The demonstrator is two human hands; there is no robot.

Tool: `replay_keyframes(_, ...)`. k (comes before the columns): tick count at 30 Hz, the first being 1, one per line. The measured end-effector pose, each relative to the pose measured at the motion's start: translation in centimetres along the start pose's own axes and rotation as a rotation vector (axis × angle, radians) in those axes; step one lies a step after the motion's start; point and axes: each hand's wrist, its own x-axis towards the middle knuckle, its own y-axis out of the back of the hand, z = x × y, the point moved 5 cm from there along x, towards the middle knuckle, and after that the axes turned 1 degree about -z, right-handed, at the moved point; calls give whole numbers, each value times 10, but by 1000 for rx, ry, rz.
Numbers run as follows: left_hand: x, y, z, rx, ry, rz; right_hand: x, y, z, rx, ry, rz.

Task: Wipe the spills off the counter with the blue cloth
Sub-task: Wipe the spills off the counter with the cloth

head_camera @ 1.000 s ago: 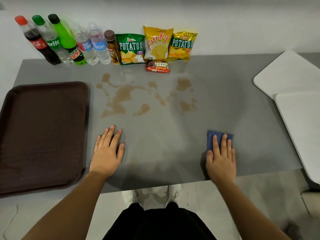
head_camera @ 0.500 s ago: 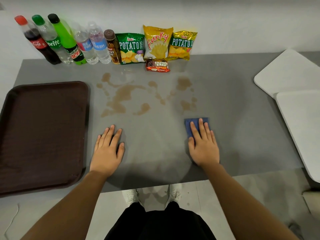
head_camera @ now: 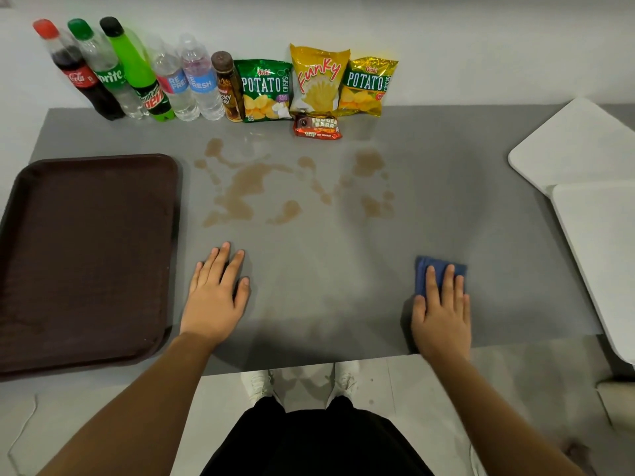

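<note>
my right hand (head_camera: pixel 441 314) lies flat, fingers straight, pressing the blue cloth (head_camera: pixel 438 269) near the counter's (head_camera: pixel 464 187) front edge | spills (head_camera: pixel 275 187) lie ahead and leftward | left hand (head_camera: pixel 214 297) rests flat, empty, nearer the spills

Sprite bottle (head_camera: pixel 103 68); Funky bag (head_camera: pixel 318 80); Fudgee Barr pack (head_camera: pixel 318 127).

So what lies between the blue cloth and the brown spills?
Only bare grey counter, in the head view; the blue cloth under the right hand has not reached the spills.
</note>
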Motion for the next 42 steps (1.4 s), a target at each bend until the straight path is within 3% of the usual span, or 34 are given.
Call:
replay_keyframes(8,0,-1,-1,8,3,-1,-64,-45,-113,-50,298,-63)
replay_keyframes(16,0,3,-1,-3,17,-4,-31,-47,-208,25,520,-71)
replay_keyframes(20,0,7,2,-20,19,-18,14,-35,-216,23,503,-44)
replay_keyframes(25,-1,7,5,-27,18,-24,44,-26,-178,-6,403,-31)
replay_keyframes(32,-1,12,7,-19,21,-5,-8,-35,-137,-53,378,-8)
replay_keyframes(37,1,21,10,-67,22,-13,-70,-50,-169,-11,486,124)
replay_keyframes(42,6,42,8,-145,66,24,-91,-62,-235,28,608,45)
